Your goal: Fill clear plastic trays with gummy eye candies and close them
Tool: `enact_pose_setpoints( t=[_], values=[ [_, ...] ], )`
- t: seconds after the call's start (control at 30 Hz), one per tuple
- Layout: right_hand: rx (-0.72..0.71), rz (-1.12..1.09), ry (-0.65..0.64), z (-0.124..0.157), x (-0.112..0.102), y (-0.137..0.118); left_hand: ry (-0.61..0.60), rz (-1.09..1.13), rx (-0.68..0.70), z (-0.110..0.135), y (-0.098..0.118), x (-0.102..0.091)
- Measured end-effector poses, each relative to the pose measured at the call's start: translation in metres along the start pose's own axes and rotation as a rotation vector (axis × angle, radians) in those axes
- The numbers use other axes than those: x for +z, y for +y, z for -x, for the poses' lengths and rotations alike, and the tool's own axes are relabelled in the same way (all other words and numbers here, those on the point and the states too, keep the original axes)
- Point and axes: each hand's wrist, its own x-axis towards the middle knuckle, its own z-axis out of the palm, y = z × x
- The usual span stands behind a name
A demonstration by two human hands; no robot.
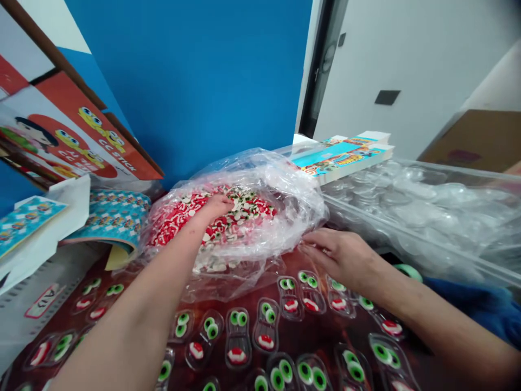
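Note:
My left hand [220, 205] reaches into a large clear plastic bag [280, 190] of loose red-and-white and green-and-white candy pieces [175, 220]. Its fingers are curled down among the pieces, and the tips are hidden. At the bag's near right edge, my right hand [340, 252] pinches the plastic between bent fingers. Below both hands, rows of small clear blister trays [238, 331] lie on the dark red table [301, 331]. Many hold two green eyeball candies [234, 317] in one end and a red-and-white teeth candy [266, 341] in the other.
A clear bin [427, 250] of empty plastic covers stands on the right, with printed blue cartons [345, 155] at its far left corner. Printed blue sheets [118, 217] and a white basket [65, 282] are on the left. An orange-and-white box [81, 130] rises behind them.

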Motion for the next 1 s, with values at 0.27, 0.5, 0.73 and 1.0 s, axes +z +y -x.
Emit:
enact_pose_setpoints(
  t=[0.27,0.5,0.73,1.0],
  values=[
    [0.136,-0.599,0.117,-0.07,0.039,-0.058,-0.017,0.462,0.19,0.076,0.034,0.013],
    [0.312,-0.48,0.109,-0.04,0.007,-0.022,0.044,0.392,0.242,0.086,0.055,0.04],
    [0.452,-0.043,-0.014,0.004,0.011,0.059,0.046,-0.196,0.14,0.049,0.024,0.023],
    [0.454,0.245,-0.178,-0.008,0.061,0.057,-0.068,-0.488,0.203,0.071,0.03,0.02]
  ],
)
